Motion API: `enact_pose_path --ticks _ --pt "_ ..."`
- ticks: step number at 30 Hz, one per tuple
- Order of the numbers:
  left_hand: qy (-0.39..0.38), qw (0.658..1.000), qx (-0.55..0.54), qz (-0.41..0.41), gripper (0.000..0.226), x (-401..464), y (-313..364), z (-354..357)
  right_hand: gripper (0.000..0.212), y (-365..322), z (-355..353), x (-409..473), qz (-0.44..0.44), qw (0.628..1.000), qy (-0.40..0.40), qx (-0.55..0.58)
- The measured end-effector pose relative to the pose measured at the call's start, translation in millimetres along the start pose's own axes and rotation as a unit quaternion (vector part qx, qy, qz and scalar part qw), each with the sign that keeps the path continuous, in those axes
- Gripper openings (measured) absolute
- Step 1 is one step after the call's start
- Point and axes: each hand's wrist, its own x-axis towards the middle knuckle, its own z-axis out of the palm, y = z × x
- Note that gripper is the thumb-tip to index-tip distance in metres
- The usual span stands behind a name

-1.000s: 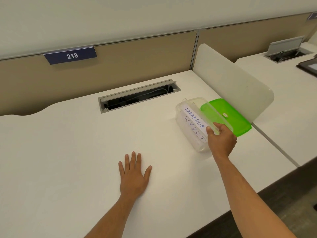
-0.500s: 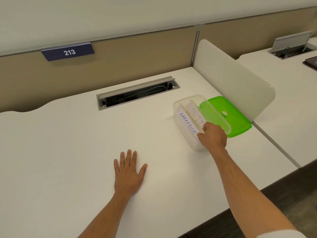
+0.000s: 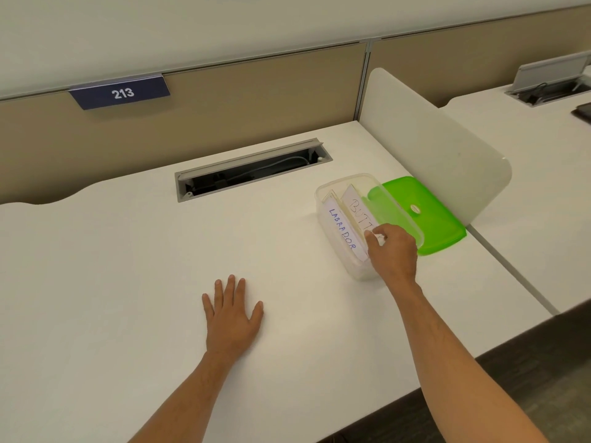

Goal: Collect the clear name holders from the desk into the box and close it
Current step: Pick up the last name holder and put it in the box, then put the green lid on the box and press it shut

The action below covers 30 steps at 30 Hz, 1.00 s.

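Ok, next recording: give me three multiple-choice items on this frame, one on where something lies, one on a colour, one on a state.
1. Where does the lid lie?
A. Pressed onto the box
B. On the desk beside the box, toward the white divider
C. Under the left hand

2. What colour is the lid?
A. Blue
B. Red
C. Green

3. What state is the clear box in?
A. Open, with name holders inside
B. Closed and latched
C. Tipped on its side

Answers:
1. B: the lid rests flat on the desk, between the box and the divider.
2. C: it is bright green.
3. A: the top is uncovered, the name holders reading LABRADOR and BUTT... stand inside, and the right hand reaches in at them while the left hand lies flat on the desk.
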Motion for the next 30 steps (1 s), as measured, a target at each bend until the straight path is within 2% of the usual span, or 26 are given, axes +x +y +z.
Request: enact_pose_path --ticks 3,5,12,17,22,25,27,30 --pt "-0.006 1.000 -0.009 0.006 0.072 4 12 -1 0.018 5 -10 -1 -0.005 0.993 0.089 0.082" --pt "-0.008 1.000 -0.014 0.021 0.072 8 18 -1 0.016 12 -18 1 0.025 0.984 0.134 0.113" --pt "0.007 0.999 -0.013 0.035 0.074 20 23 1 0.021 58 -33 14 0.141 0.957 0.198 0.161" --pt "0.008 1.000 -0.009 0.029 0.071 20 22 3 0.028 91 -27 20 0.162 0.976 0.119 0.082" --pt "0.016 0.999 -0.015 0.028 0.072 20 24 2 0.049 110 -15 29 0.096 0.995 -0.009 -0.037" --pt "0.016 1.000 -0.009 0.024 0.067 20 24 1 0.054 117 -10 37 0.063 0.985 -0.078 -0.139" --pt "0.014 1.000 -0.006 0.025 0.067 20 24 1 0.046 118 -8 38 0.080 0.982 -0.075 -0.154" --pt "0.014 1.000 -0.005 0.023 0.068 20 24 1 0.014 115 -10 39 0.079 0.979 -0.028 -0.187"
